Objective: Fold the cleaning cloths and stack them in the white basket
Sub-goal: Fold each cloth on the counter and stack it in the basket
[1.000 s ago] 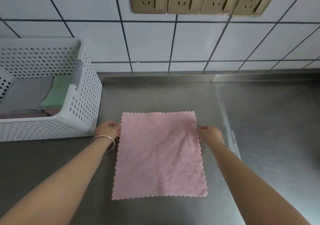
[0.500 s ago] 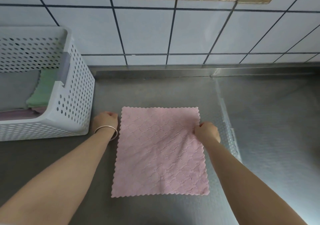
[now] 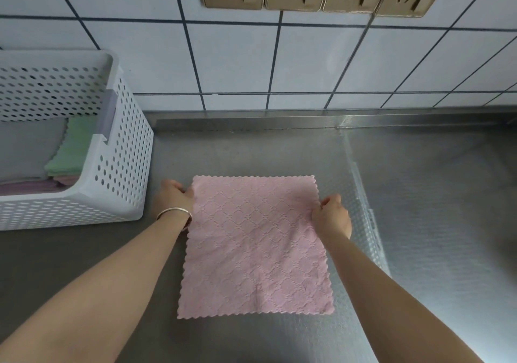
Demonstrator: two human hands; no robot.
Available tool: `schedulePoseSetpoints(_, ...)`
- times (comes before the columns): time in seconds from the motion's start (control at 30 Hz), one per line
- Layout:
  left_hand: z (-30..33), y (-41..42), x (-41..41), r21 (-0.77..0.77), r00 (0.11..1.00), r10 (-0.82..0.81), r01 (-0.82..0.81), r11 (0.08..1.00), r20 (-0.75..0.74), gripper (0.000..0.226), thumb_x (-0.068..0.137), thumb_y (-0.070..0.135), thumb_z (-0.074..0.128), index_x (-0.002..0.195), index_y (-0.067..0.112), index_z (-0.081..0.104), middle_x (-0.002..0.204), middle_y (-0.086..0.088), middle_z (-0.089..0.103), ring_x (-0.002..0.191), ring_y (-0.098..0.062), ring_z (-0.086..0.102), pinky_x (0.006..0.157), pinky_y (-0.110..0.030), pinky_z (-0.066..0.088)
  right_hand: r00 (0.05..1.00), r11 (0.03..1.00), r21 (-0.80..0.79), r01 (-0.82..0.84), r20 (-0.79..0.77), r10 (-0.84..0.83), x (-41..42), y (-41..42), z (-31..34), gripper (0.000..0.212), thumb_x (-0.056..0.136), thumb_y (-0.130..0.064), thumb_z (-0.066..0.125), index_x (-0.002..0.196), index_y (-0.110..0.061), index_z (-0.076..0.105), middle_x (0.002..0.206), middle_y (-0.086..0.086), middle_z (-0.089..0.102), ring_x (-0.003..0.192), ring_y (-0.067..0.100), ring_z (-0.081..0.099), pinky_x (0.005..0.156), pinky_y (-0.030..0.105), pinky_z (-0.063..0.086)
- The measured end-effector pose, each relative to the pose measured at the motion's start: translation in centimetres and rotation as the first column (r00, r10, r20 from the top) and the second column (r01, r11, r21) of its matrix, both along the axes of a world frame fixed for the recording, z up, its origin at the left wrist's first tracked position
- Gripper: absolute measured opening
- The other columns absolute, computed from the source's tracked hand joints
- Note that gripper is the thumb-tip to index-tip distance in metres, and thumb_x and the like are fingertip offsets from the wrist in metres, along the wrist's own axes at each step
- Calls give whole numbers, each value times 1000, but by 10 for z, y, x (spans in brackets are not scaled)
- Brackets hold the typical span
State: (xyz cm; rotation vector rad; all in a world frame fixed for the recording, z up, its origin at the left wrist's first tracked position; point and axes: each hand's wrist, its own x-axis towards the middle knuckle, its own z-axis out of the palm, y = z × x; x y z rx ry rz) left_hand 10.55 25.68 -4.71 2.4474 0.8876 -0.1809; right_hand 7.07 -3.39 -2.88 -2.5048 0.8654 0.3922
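Both hands are already on the cloth (image 3: 256,246), so grip first: the left hand (image 3: 174,197) is curled shut on the left edge up near the far corner, fingers tucked at the hem, and the right hand (image 3: 331,215) is pinched closed on the right edge a bit lower down, with the fabric bunching slightly under the fingertips. Whether either hand has the edge lifted or is just pressing it down, I can't really tell from this angle. The cloth itself is pink, square-ish, with a wavy cut border and a quilted diamond pattern, lying open and flat on the steel counter (image 3: 251,152), just right of the basket (image 3: 120,166) but not touching it. There's a faint crease running up from the middle of the near edge. My guess on handling: it's light, floppy microfibre with zero stiffness, so it'll droop wherever you don't hold it, and it probably grabs the counter a little rather than sliding freely. Corners or edges are the place to hold it; pinching both far corners and bringing them toward the near edge should give a clean fold, I'd say. Grabbing mid-edge like the right hand does now risks a crooked fold line. In the basket there's already a grey cloth (image 3: 25,150), a green one (image 3: 72,150) and something pinkish underneath, so the stack is under way.
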Motion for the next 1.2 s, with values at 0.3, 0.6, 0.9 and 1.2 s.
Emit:
schedulePoseSetpoints(0.3,-11,-22,-137,262,421,-907,879,399,-29,60,67,47,43,120,19,46,122,-3,62,111,-23,58,96,-34,31,653,633,-269,-726,18,757,-112,-4,-31,56,87,-43,40,133,-14,48,140,1,48,131,17,40,110,33,19)
schedulePoseSetpoints(0.6,-9,-7,-185,287,384,-902,903,321,-198,82,62,61,43,118,4,59,125,-14,61,123,-26,37,108,-31,20,628,583,-355,-731,-16,778,-143,-1,-9,73,61,-46,78,121,-7,62,130,9,58,121,24,55,107,36,25)
schedulePoseSetpoints(0.9,-5,-8,-187,366,268,-963,895,256,20,46,65,10,33,108,16,50,111,0,57,106,-19,47,73,-25,55,550,559,-324,-763,129,825,-173,12,-13,52,69,-10,32,103,-9,72,106,4,71,98,21,69,74,32,58)
schedulePoseSetpoints(1.2,35,12,-171,39,555,-824,831,555,-117,27,87,10,48,105,17,66,103,-2,68,97,-23,62,65,-24,37,795,796,-83,-599,60,604,-152,-35,10,17,76,-5,64,86,-18,70,86,-3,65,80,20,64,58,27,46)
